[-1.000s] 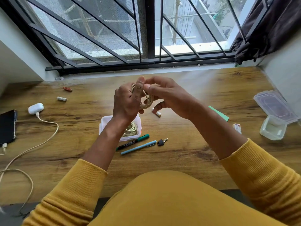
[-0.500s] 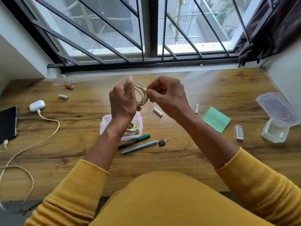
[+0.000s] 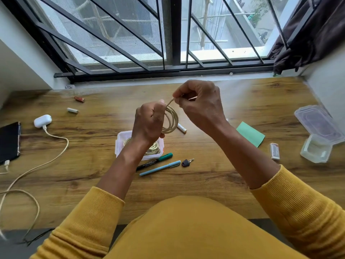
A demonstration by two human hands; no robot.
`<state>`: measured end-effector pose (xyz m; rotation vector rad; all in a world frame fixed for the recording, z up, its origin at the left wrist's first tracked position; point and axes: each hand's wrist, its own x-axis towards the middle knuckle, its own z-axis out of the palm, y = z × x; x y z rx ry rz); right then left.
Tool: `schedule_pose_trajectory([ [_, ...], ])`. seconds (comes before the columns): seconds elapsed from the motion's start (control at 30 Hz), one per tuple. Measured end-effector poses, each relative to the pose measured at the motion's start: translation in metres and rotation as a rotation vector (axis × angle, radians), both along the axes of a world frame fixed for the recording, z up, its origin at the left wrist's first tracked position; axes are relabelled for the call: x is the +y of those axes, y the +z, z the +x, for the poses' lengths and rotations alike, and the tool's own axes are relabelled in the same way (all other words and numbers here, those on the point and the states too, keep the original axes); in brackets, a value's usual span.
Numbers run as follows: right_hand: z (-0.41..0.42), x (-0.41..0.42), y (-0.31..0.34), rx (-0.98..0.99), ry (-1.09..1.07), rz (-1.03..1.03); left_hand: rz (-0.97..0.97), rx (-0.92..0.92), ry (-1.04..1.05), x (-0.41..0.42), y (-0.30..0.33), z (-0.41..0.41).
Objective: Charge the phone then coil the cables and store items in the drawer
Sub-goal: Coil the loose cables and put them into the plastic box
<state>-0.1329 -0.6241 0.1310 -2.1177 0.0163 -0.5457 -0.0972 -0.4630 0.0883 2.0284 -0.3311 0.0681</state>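
Note:
My left hand [image 3: 148, 121] grips a coiled beige cable [image 3: 171, 120] above the wooden desk [image 3: 214, 176]. My right hand [image 3: 200, 102] pinches the loose end of that cable just above the coil. Below the hands stands a small white box [image 3: 120, 141] with another coiled cable [image 3: 154, 149] inside. At the far left lies a black phone [image 3: 9, 142] with a white cable [image 3: 56, 157] plugged into its near end. That cable runs up to a white charger [image 3: 42, 120].
A green marker [image 3: 158, 159], a blue pen [image 3: 160, 167] and a small key [image 3: 187, 162] lie near the box. Batteries [image 3: 72, 110] lie at the back left. A green card [image 3: 250, 134], a clear tub [image 3: 315, 150] and its lid [image 3: 315, 121] sit at the right.
My right hand has lifted up and right, drawing the cable end out of the coil. My left hand has sunk a little with the coil.

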Motion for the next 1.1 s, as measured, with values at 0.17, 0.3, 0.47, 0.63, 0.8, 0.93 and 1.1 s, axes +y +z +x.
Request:
schedule_pose_trajectory([
  [0.17,-0.001,-0.002,0.005,-0.046,0.019,0.076,-0.029,0.045,-0.140,-0.001,0.001,0.000],
  [0.3,0.003,-0.003,0.004,0.001,0.038,0.202,-0.087,0.071,-0.196,-0.006,0.001,-0.006],
  [0.47,-0.002,-0.006,-0.001,0.138,0.045,0.338,-0.012,-0.041,-0.065,-0.007,0.003,-0.010],
  [0.63,-0.012,0.009,-0.001,0.224,0.038,0.315,-0.013,-0.075,0.132,-0.008,0.005,-0.005],
  [0.8,-0.017,0.020,-0.007,0.360,0.000,0.294,-0.182,0.004,0.204,-0.015,0.016,-0.007],
  [0.93,-0.015,0.023,-0.005,0.236,0.054,0.159,-0.282,0.227,0.177,-0.014,0.013,-0.003],
  [1.1,-0.009,0.026,-0.006,0.132,-0.020,-0.007,-0.366,0.274,0.157,-0.014,0.012,-0.009],
])
